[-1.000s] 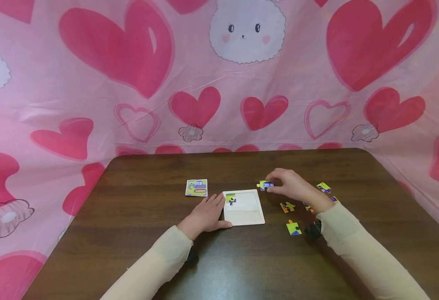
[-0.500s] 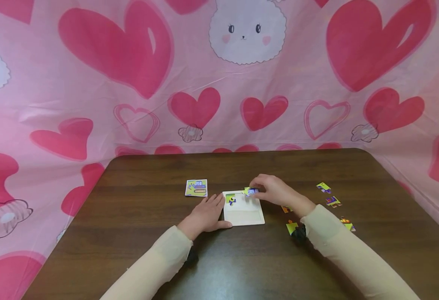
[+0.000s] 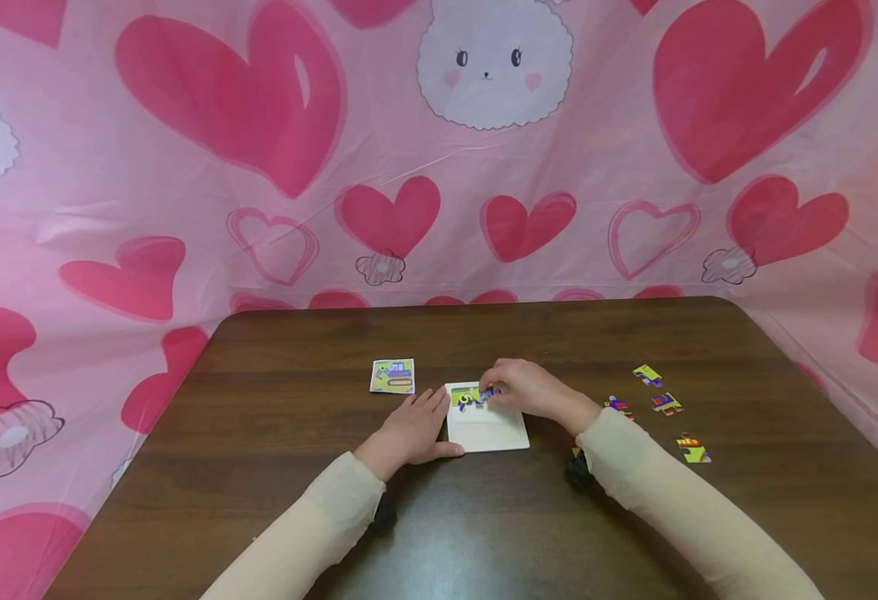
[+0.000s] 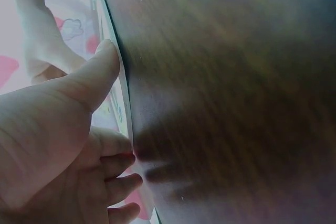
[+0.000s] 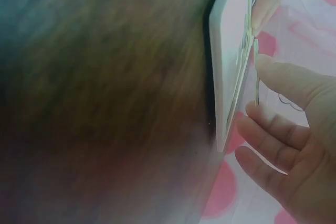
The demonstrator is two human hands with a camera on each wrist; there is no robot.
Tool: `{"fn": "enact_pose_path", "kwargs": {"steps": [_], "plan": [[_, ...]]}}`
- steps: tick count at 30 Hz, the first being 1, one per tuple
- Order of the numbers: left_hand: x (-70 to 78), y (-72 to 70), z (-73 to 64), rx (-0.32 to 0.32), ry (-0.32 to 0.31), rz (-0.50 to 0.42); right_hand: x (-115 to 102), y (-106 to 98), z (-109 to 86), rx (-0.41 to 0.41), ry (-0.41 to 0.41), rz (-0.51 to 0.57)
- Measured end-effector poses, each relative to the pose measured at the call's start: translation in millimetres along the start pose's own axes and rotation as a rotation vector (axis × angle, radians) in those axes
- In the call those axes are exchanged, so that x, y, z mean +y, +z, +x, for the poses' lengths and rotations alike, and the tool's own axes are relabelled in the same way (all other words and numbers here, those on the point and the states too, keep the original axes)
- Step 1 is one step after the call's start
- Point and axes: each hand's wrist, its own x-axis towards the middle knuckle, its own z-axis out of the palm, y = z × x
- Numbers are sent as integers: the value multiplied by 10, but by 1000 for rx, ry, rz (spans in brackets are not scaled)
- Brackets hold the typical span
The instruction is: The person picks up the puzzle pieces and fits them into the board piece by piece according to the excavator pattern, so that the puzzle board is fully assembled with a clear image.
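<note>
A white puzzle tray [image 3: 487,437] lies on the brown table. My left hand [image 3: 408,429] rests along its left edge with fingers extended, the thumb at the near left corner. In the tray's far left corner sits a green and purple puzzle piece [image 3: 464,398]. Just to the right of it, my right hand [image 3: 532,389] pinches another jigsaw piece [image 3: 487,395] above the tray, partly hidden by the fingers. The right wrist view shows this held jigsaw piece [image 5: 257,85] edge-on between thumb and fingertips, close over the tray [image 5: 231,40].
A square picture card [image 3: 392,376] lies to the tray's left, farther back. Several loose pieces lie on the right, among them a green one [image 3: 646,375], a purple and red one [image 3: 667,404] and a yellow-green one [image 3: 694,450]. A pink heart-patterned cloth [image 3: 401,150] hangs behind the table.
My right hand has carried the jigsaw piece leftward from beyond the tray's far right corner to over the tray, beside the piece lying there. The left hand has stayed put.
</note>
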Motion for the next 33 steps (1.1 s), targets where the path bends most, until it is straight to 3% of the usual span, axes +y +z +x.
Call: {"fn": "enact_pose_path", "kwargs": {"steps": [24,33], "plan": [[15,-20,-5,-14,-5,-8,-53,33,90,-62,82,-82],[8,-10,3,-8,-3,-11,-58,41,92,-64,66,-112]]}}
